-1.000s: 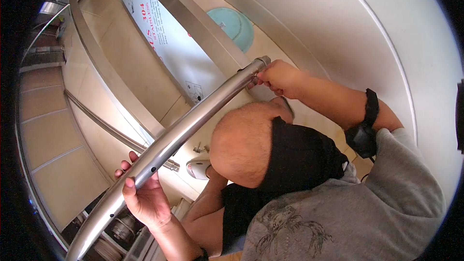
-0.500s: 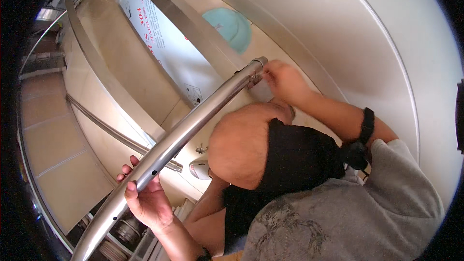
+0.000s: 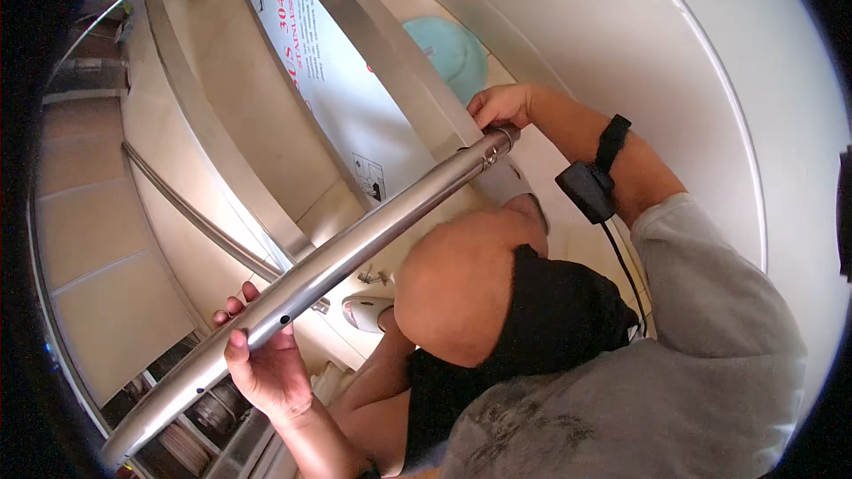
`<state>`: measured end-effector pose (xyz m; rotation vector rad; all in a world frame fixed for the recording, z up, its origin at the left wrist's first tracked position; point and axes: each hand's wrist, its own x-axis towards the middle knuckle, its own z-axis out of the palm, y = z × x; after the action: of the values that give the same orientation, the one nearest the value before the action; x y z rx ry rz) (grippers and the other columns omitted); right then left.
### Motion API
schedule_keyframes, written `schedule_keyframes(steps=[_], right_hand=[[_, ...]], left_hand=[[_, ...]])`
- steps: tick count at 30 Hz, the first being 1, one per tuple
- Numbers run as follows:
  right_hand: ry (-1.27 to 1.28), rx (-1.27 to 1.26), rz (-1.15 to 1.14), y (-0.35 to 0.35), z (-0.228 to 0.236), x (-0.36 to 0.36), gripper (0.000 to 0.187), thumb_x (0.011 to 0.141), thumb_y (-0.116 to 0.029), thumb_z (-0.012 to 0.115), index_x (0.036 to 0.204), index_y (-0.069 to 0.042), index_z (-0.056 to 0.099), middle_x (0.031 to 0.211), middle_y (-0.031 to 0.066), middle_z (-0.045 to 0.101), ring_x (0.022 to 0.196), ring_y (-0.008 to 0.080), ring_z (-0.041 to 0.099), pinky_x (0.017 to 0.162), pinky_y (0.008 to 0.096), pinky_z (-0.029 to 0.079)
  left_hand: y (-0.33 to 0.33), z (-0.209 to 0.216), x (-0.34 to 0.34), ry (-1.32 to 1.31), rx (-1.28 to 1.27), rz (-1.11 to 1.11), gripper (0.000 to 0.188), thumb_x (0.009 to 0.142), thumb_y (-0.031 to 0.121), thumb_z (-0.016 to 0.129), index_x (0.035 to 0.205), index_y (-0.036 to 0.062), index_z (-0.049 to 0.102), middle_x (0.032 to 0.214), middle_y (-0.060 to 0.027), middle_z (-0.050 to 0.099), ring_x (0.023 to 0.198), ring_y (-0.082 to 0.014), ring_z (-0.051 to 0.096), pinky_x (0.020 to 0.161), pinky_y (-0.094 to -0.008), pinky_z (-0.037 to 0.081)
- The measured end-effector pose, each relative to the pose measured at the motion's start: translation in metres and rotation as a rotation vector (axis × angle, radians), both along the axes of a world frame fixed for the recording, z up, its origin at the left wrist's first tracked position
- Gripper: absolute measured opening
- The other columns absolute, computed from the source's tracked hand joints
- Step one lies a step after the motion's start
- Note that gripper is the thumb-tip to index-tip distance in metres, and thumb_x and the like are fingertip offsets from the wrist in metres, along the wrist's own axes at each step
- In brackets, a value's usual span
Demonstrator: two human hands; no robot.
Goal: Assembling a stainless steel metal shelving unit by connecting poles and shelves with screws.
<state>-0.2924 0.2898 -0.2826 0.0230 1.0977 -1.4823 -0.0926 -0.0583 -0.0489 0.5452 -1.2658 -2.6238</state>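
Tube (image 3: 373, 236) gripped by left hand (image 3: 277, 374); right hand (image 3: 504, 107), grip unclear, has shifted beyond the fitting (image 3: 490, 158), leaving it uncovered just below.

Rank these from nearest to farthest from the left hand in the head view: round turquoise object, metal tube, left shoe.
1. Metal tube: in the left hand.
2. Left shoe: up and right of that hand.
3. Round turquoise object: much farther, toward the top.
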Motion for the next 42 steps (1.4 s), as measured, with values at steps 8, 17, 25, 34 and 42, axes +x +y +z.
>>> schedule_keyframes(steps=[8,17,25,34,42], right_hand=[[0.028,-0.231,0.062,-0.015,-0.037,-0.013,0.045,0.057,-0.004,0.067,0.101,0.002,0.059,0.096,0.0107,0.063,0.084,0.0229,0.06,0.072,0.0317,0.047],[0.395,0.095,0.104,-0.016,-0.027,0.007,0.033,0.081,-0.019,0.057,0.11,-0.002,0.056,0.104,0.0101,0.061,0.09,0.0195,0.057,0.083,0.0329,0.044],[0.188,-0.072,0.29,-0.029,-0.032,-0.03,0.033,0.08,-0.017,0.059,0.109,-0.002,0.056,0.102,0.0099,0.061,0.089,0.0196,0.057,0.082,0.0331,0.045],[0.123,-0.069,0.297,-0.032,-0.035,-0.037,0.032,0.078,-0.015,0.061,0.107,-0.002,0.057,0.1,0.0098,0.061,0.088,0.0196,0.058,0.08,0.0333,0.046],[-0.012,-0.165,0.202,-0.022,-0.051,-0.025,0.032,0.076,-0.013,0.063,0.106,-0.002,0.057,0.098,0.0096,0.061,0.087,0.0197,0.058,0.078,0.0335,0.047]], left_hand=[[-0.024,0.003,-0.011,-0.04,-0.035,0.006,0.03,0.076,0.011,0.062,0.103,0.0111,0.051,0.107,-0.0034,0.052,0.115,-0.0239,0.044,0.096,-0.0489,0.037],[0.003,0.003,-0.01,-0.086,-0.126,-0.038,0.032,0.072,0.011,0.068,0.099,0.0032,0.052,0.1,-0.0144,0.058,0.094,-0.0238,0.056,0.083,-0.038,0.045],[0.016,0.008,-0.006,-0.022,0.027,0.011,0.026,0.077,0.0,0.059,0.098,0.0088,0.046,0.105,-0.0093,0.053,0.111,-0.0255,0.047,0.085,-0.0377,0.045],[0.013,0.001,-0.008,-0.078,0.044,-0.01,0.027,0.076,0.001,0.059,0.099,0.01,0.048,0.105,-0.0081,0.055,0.113,-0.0282,0.047,0.084,-0.0417,0.044],[0.02,0.022,-0.002,-0.031,-0.244,-0.021,0.035,0.072,0.011,0.069,0.101,0.0088,0.05,0.105,-0.0076,0.056,0.108,-0.0264,0.05,0.092,-0.0427,0.043]])
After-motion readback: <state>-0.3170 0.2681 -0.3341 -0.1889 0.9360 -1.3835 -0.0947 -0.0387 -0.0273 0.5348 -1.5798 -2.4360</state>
